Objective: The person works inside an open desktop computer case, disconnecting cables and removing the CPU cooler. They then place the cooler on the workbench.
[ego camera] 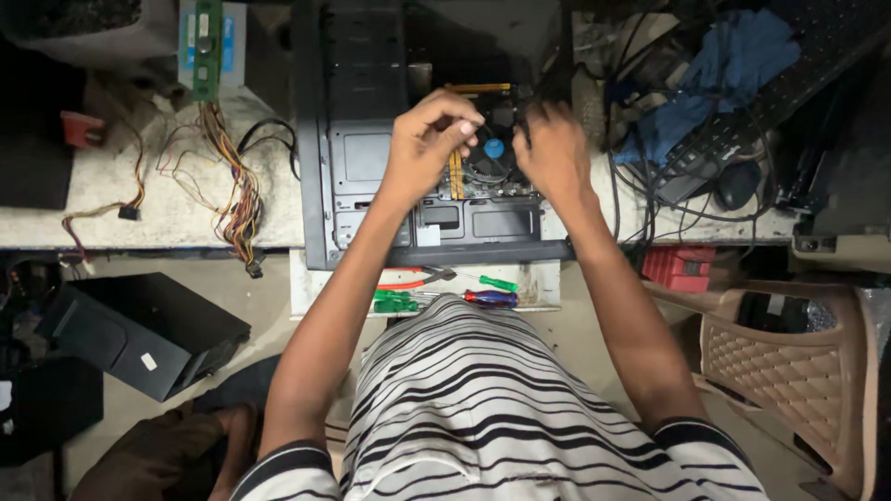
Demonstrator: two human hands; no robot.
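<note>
Bare tabletop (158, 209) opens at nine o'clock of the computer case (371, 186); tangled cables (668, 186) crowd three o'clock, loose wires (232, 186) fringe the gap.

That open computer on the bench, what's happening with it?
A person in a striped shirt leans over an open computer case lying flat on the bench. Both hands are inside it: the left hand and the right hand sit either side of the round cooler fan on the board. Screwdrivers and pliers lie on a tray just below the case.
</note>
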